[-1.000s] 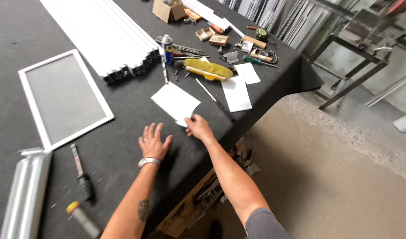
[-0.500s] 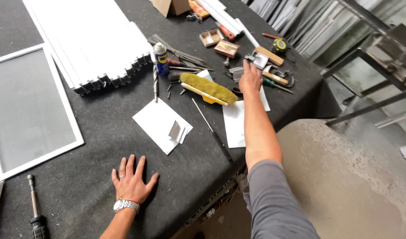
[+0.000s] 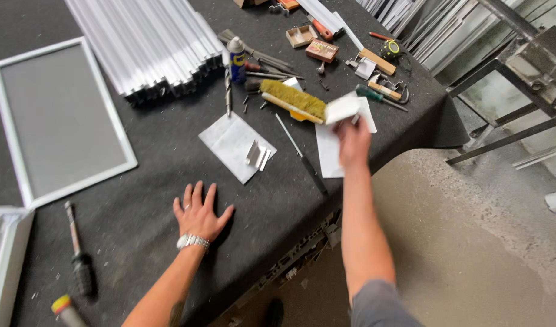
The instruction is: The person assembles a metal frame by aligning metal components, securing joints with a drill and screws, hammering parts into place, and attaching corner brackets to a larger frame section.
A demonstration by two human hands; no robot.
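Right hand (image 3: pixel 353 140) fingers pinch flat white block (image 3: pixel 342 109) (long axis slanting up-right) beside bristly yellow brush (image 3: pixel 293 100); left hand (image 3: pixel 199 213) splayed, released, on felt-dark counter (image 3: pixel 145 163).

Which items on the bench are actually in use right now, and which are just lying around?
In use:
- right hand lifting a white sheet
- left hand flat on the black table

Lying about:
- brush
- spray can
- framed screen
- stacked white strips
- screwdriver

My only view is the head camera, looking steeply down from above the black-covered workbench (image 3: pixel 139 200). It sits close, about an arm's reach from the near edge.
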